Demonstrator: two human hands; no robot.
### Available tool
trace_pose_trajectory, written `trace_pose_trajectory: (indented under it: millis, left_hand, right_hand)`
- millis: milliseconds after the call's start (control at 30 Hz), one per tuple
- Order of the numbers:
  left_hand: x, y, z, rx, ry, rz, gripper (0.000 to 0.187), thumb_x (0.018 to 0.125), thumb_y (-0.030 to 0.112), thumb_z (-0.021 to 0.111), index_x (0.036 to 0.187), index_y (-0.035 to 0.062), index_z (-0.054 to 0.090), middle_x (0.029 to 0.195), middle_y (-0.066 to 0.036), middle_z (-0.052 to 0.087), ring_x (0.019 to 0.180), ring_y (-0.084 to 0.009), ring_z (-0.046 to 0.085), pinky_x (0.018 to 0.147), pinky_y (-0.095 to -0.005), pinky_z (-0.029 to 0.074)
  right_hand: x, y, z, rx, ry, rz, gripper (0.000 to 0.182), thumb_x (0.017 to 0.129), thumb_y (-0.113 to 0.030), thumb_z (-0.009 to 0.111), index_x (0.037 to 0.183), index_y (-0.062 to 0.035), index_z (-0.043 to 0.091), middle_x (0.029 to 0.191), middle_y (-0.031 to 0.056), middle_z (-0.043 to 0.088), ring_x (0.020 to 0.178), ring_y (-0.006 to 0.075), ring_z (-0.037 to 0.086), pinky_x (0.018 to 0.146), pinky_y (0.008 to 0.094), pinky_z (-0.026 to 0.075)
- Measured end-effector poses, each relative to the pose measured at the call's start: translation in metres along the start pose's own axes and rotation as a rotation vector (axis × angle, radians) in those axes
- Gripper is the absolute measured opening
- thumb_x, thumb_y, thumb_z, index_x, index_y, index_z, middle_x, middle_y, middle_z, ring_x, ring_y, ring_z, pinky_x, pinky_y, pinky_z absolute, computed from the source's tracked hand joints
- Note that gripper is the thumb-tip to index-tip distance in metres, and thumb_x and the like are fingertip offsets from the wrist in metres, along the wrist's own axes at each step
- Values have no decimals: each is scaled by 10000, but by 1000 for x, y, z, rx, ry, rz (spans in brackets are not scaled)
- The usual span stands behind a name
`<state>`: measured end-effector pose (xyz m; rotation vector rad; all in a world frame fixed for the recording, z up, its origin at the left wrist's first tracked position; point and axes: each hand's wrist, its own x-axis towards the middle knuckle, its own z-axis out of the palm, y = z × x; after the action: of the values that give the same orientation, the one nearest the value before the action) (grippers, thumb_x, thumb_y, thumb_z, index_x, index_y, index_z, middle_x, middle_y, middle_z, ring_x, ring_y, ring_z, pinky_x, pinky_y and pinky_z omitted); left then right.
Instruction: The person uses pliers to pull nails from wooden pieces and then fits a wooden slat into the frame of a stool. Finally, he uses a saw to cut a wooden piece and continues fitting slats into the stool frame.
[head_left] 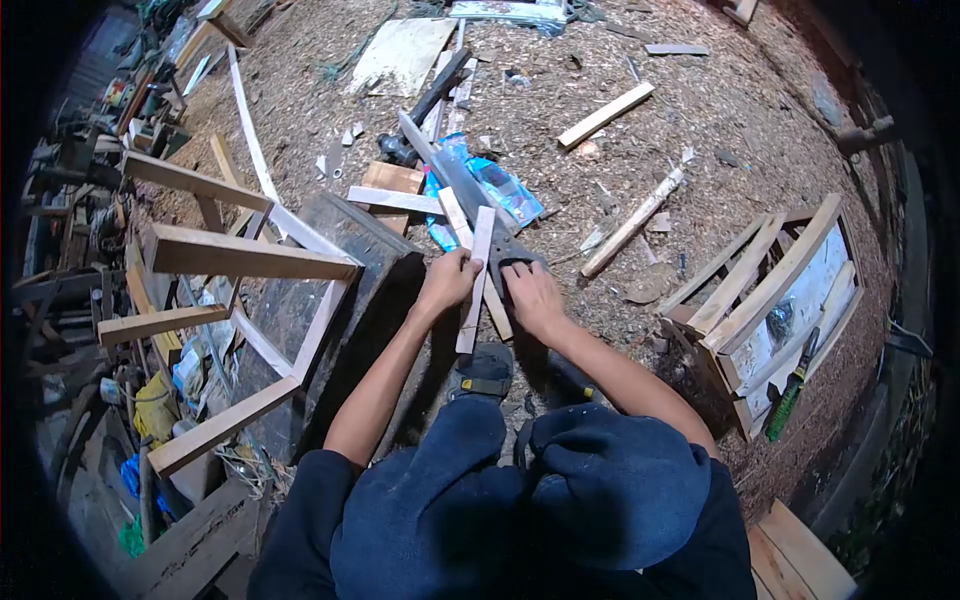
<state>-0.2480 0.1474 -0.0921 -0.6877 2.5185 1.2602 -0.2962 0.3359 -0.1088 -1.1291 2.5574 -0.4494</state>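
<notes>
Near the centre of the head view, my left hand (pixel 448 282) is closed on a short pale wooden strip (pixel 481 240), which stands nearly upright in the picture. A second wooden strip (pixel 455 215) crosses beneath it at a slant. To the right, my right hand (pixel 533 297) has its fingers curled round the dark handle of a hand saw (pixel 465 187). The saw's grey blade points up and to the left, over blue plastic packaging (pixel 507 190). Both strips lie between my hands, above a shoe (pixel 482 372).
An upturned wooden frame with legs (pixel 250 255) rests on a dark block (pixel 375 255) at left. At right stands a slatted wooden frame (pixel 770 270) with a green-handled tool (pixel 785 405). Loose wood pieces (pixel 606 115) lie on the chip-covered ground ahead.
</notes>
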Motion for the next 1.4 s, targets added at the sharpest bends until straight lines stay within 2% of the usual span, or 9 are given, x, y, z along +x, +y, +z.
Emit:
trace_pose_trajectory:
  millis: [233,433,467,567,633,967,1033,1067,1400]
  left_hand:
    - [-40,31,-38,-83,170,13,353,955,302,597,1086,-23,644,912,-271,685,922,-414,678,797,-466,517]
    - [-94,55,-88,-168,336,73,359,991,307,563,1065,-40,619,893,-275,672,831,-420,662,751,-486,496]
    - [-106,60,-96,-145,299,-16,354,1013,296,550,1133,-35,592,920,-210,684,832,-267,669,782,-378,503]
    - [-142,66,-113,-179,355,-44,332,1008,275,563,1126,-34,591,901,-189,684,813,-244,664,769,-370,506]
    - [-171,71,-121,-220,413,-80,309,1004,256,571,1119,-30,591,885,-182,679,788,-239,658,755,-368,507]
    - [-273,40,-144,-79,729,-228,311,961,252,621,1107,-22,629,867,-186,664,714,-257,637,656,-360,491]
    - [-281,32,-147,-77,826,-184,280,960,220,627,1089,-29,632,899,-175,636,758,-241,628,670,-341,484]
    - [-284,28,-148,-94,879,-176,276,942,206,647,1096,-22,644,940,-173,633,776,-258,643,681,-358,493]
    - [-294,20,-150,-35,1027,-172,235,900,180,710,1059,6,697,1012,-150,642,770,-274,663,691,-375,516]
  right_hand:
    - [12,-13,-41,-62,70,-137,381,673,-49,727,1006,-16,545,981,163,573,1018,364,552,843,454,474]
    - [39,-51,-107,421,280,-89,323,717,3,671,986,1,491,879,229,572,866,442,592,746,534,455]
    - [48,-59,-114,523,394,-166,195,919,-112,665,1051,-11,564,839,196,659,763,370,679,665,446,506]
    - [58,-96,-151,674,323,-155,270,892,-168,712,1024,-1,546,816,195,650,726,386,641,656,454,488]
    - [63,-118,-162,870,312,-244,319,881,-210,769,1038,-8,578,775,106,677,656,204,645,609,355,490]
    - [101,-205,-181,810,219,-616,810,726,-345,888,1303,38,468,1107,207,682,1059,327,684,851,397,554]
    - [101,-218,-191,755,229,-583,818,726,-356,889,1280,45,440,1078,210,689,1021,340,696,841,411,551]
    - [104,-223,-190,757,243,-594,643,742,-216,896,1125,26,441,1060,203,690,993,267,706,796,344,555]
    - [100,-232,-181,694,187,-499,511,827,-190,825,1109,3,445,1013,166,716,915,232,711,780,349,546]
